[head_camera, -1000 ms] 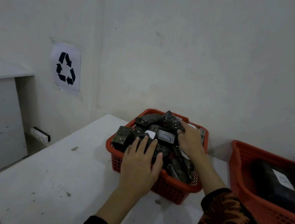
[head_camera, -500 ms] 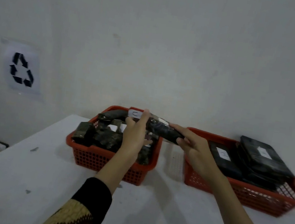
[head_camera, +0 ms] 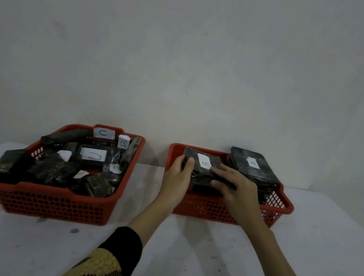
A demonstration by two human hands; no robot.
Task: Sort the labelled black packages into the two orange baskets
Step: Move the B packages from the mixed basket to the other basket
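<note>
Both hands have carried the black package marked "B" across from above the left basket; it now sits low over the left part of the right basket. The left hand grips its left end with curled fingers, and the right hand lies over its right side, fingers curved onto it. A stack of packages sits in that basket's right part. Both baskets stand apart on the white counter. The recycling sign has left view.
</note>
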